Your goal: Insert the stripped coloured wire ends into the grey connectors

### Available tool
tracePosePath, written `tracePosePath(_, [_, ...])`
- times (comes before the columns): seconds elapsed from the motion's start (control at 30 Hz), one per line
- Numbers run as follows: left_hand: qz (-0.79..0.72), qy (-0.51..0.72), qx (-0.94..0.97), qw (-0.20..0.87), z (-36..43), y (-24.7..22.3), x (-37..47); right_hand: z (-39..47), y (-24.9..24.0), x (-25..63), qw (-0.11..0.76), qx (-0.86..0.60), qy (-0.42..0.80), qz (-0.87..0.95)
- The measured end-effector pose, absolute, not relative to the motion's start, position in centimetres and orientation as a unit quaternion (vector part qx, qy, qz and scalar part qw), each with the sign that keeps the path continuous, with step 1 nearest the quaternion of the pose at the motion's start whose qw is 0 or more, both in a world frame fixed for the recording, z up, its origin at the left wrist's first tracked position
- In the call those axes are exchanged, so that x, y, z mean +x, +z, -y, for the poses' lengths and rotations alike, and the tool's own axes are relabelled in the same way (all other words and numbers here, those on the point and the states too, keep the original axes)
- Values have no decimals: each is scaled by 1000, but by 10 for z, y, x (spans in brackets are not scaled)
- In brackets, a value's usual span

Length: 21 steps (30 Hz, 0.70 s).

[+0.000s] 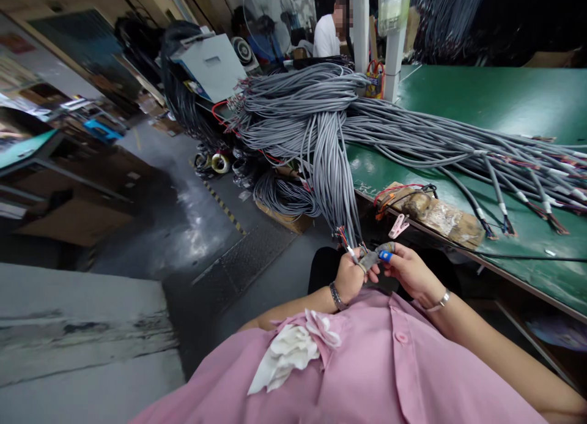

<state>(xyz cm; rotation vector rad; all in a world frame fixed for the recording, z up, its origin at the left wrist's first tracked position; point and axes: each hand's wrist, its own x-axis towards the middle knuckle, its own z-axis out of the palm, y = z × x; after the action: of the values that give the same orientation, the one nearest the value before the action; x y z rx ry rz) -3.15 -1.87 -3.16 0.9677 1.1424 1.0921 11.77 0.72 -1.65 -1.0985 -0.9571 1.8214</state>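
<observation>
Low in front of my body, my left hand (349, 278) is closed around the end of a grey cable with a white band (351, 252). My right hand (413, 274) is close beside it, thumb and fingers pinched together. Grey coverings wrap some fingertips, and blue tape (385, 256) is on the right thumb. Whatever lies between the right fingertips is too small to tell. Just beyond both hands hangs a thick bundle of grey cables (329, 167), with coloured wires showing at its lower end.
Many grey cables lie across the green table (468, 96), with stripped ends at the right. Near its edge are a taped wooden block (452, 219) and a pink clip (398, 226). A coiled cable bundle (287, 194) sits below. A person (326, 35) and a fan (266, 23) are behind.
</observation>
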Motion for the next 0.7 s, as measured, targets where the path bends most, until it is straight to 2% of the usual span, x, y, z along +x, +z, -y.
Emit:
tracePosePath(0.33, [-481, 412, 487, 601, 21, -26, -33, -8, -15, 112, 394, -440, 732, 340])
tracePosePath(0.47, [-488, 439, 445, 609, 19, -23, -33, -15, -20, 119, 464, -426, 720, 292])
tracePosePath(0.7, [-447, 490, 364, 654, 8, -6, -30, -29, -35, 142, 470, -381, 761, 233])
